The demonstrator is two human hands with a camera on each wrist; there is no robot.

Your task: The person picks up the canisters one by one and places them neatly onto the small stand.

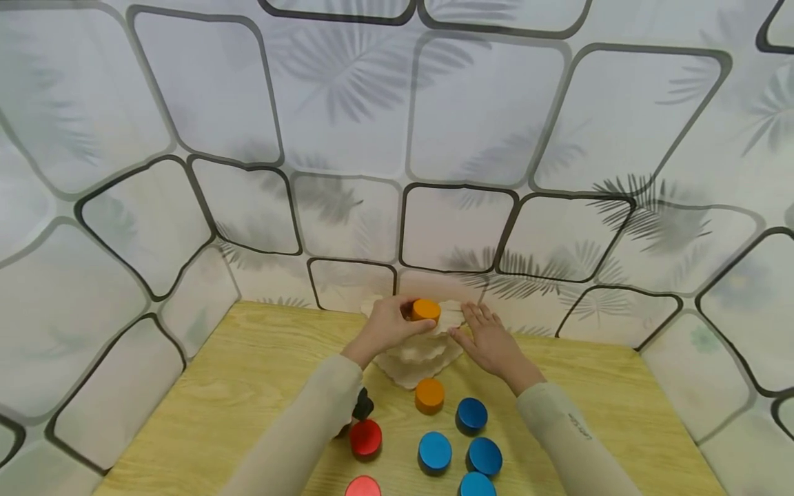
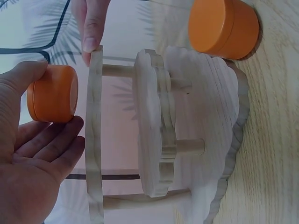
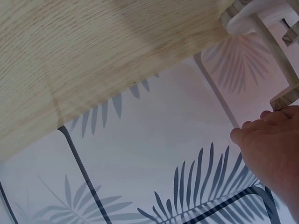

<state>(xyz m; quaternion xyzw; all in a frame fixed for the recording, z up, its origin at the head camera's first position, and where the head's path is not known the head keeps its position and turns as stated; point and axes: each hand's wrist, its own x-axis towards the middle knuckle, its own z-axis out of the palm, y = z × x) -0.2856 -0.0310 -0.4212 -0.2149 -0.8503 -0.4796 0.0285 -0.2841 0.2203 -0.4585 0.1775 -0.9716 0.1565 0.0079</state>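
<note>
My left hand (image 1: 389, 325) holds an orange round lidded jar (image 1: 426, 311) between thumb and fingers, above the top board of a small tiered wooden stand (image 1: 409, 375). In the left wrist view a narrow gap shows between this jar (image 2: 52, 93) and the top board (image 2: 95, 140). At the right end of that board, my right hand (image 1: 493, 346) touches the edge with its fingers extended. The right wrist view shows that hand (image 3: 275, 144) against the board's edge, fingertips partly hidden. A second orange jar (image 1: 429, 396) stands on the table in front of the stand.
Several blue jars (image 1: 434, 452) stand at the front of the wooden table (image 1: 273, 358). Two red jars (image 1: 366, 439) are near the left forearm, beside a black object (image 1: 362, 405) partly covered by the sleeve. A patterned wall (image 1: 353, 227) rises right behind the stand.
</note>
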